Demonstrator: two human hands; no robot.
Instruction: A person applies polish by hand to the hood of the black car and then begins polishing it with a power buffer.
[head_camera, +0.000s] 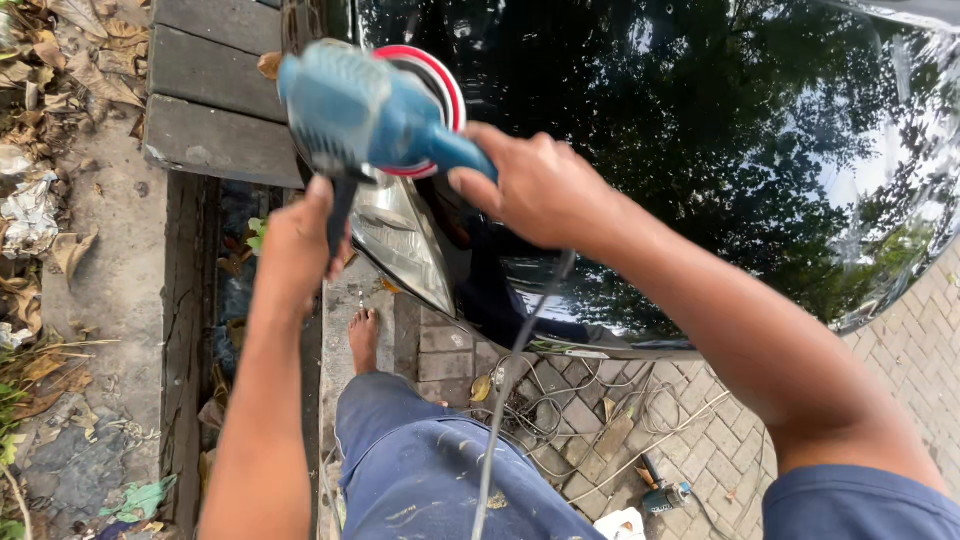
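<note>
A blue electric polisher (365, 110) with a red-rimmed round pad (437, 80) rests against the glossy black car body (700, 130), just above the headlight (400, 235). My left hand (297, 240) grips the polisher's black side handle from below. My right hand (535, 185) is wrapped around the blue rear grip. The grey power cord (510, 370) hangs down from the tool between my arms.
Tangled cables (590, 410) and a small tool (665, 495) lie on the paved brick ground under the car. To the left run a drain gap (215, 300), concrete slabs (215, 90) and dry leaves (60, 70). My bare foot (363, 340) stands by the headlight.
</note>
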